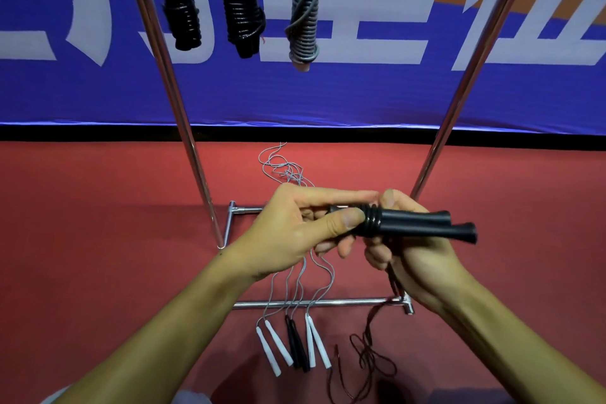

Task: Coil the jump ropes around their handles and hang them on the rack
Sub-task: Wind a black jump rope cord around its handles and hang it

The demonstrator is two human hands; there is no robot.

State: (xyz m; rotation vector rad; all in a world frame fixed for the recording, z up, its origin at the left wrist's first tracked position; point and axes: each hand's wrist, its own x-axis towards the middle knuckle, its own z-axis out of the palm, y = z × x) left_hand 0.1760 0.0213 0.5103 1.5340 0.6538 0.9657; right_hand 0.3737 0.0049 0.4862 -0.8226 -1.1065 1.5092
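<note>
Two black jump-rope handles lie side by side, horizontal, in front of me. My right hand grips them from below near their left end. My left hand pinches that end, thumb pressed beside a few turns of dark rope wound round the handles. The loose dark rope trails down to the red floor at lower right. Three coiled ropes hang from the rack above: two black ones and a grey one.
The chrome rack's uprights and base bar stand right ahead. On the floor lie white handles, black handles and tangled grey cords. A blue banner is behind.
</note>
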